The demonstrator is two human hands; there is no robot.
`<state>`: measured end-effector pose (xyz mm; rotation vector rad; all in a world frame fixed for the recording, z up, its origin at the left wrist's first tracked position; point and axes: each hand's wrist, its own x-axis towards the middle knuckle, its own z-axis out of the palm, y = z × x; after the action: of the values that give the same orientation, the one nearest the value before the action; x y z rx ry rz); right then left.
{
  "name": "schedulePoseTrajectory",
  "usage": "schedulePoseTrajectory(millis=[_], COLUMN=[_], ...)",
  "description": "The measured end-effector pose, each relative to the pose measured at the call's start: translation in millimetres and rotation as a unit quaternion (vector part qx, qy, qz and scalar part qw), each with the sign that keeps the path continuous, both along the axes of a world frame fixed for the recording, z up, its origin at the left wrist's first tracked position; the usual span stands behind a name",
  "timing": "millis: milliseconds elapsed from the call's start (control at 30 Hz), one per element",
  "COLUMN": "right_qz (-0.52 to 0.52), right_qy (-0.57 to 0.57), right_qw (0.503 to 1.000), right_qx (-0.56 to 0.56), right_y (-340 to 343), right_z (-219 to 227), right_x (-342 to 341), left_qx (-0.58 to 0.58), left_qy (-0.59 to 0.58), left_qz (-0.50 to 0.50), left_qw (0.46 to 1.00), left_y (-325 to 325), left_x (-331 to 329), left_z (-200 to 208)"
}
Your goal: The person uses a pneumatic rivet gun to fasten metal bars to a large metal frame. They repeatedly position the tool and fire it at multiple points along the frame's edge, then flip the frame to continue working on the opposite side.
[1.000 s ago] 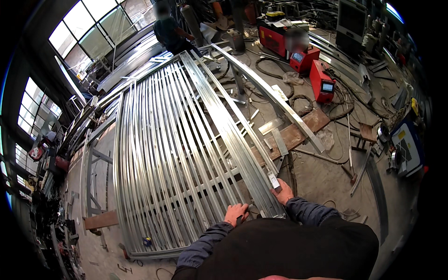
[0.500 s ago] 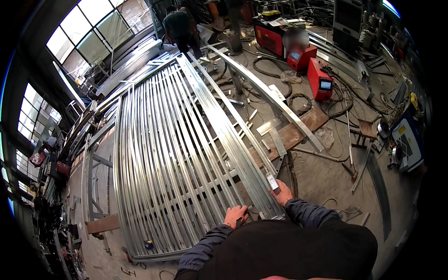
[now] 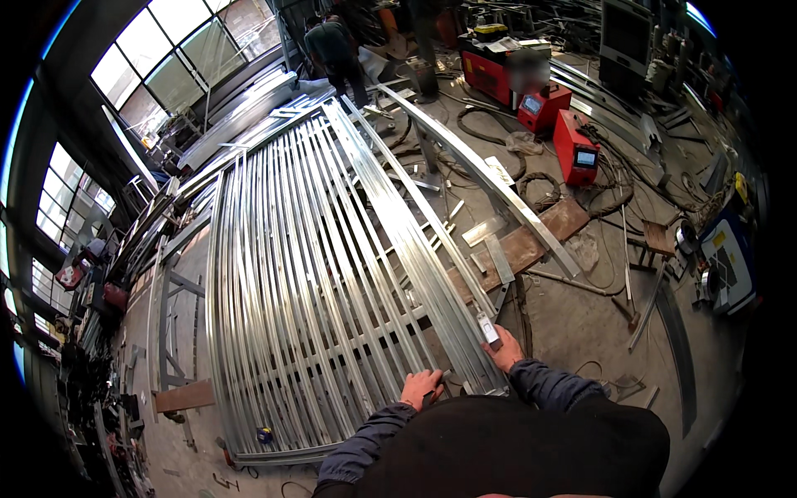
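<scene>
A large frame of shiny metal bars (image 3: pixel 282 290) lies before me, its long bars running away toward the far end. My right hand (image 3: pixel 506 350) is closed round the near end of a long square metal tube (image 3: pixel 440 232) along the frame's right side. The tube's hollow end (image 3: pixel 490 334) faces me. My left hand (image 3: pixel 422 388) lies low over the near ends of the bars with its fingers curled. A small dark thing shows under its palm, too little of it to name. A small blue-and-yellow tape measure (image 3: pixel 264 435) sits on the frame's near left corner.
A stand with a long metal beam (image 3: pixel 498 191) slants along the right. Beyond it are red welding machines (image 3: pixel 577 158), cables and a brown plank (image 3: pixel 556 222). A blue-and-white machine (image 3: pixel 730 257) stands far right. Another person (image 3: pixel 332 54) bends at the far end.
The whole view has shifted slightly, so the scene sits a little lower and further right. Both hands keep nearly the same places on the metal.
</scene>
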<state>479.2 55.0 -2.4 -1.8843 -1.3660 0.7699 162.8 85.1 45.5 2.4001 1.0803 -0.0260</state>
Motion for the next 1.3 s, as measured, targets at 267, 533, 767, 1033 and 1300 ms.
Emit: schedulePoseTrajectory(millis=[267, 533, 767, 1033, 1300], right_qz=[-0.004, -0.015, -0.025, -0.022, -0.026], right_qy=[-0.01, -0.01, -0.01, 0.005, 0.016], right_qw=[1.0, 1.0, 1.0, 1.0, 0.999], right_qx=[-0.001, -0.009, -0.015, -0.012, -0.011], right_y=[-2, -1, -1, -1, -2], right_z=[-3, -5, -4, 3, 7], right_x=[0, -1, -3, -2, -4], left_qx=[0.005, 0.001, 0.002, 0.008, -0.004], left_qy=[-0.017, -0.009, -0.007, -0.008, 0.006], left_qz=[-0.005, -0.006, -0.005, -0.007, -0.007], left_qw=[1.0, 1.0, 1.0, 1.0, 1.0], left_y=[0, -1, -1, -1, 0], left_x=[-2, -3, -3, -2, 0], left_z=[-2, -3, -5, 0, 5])
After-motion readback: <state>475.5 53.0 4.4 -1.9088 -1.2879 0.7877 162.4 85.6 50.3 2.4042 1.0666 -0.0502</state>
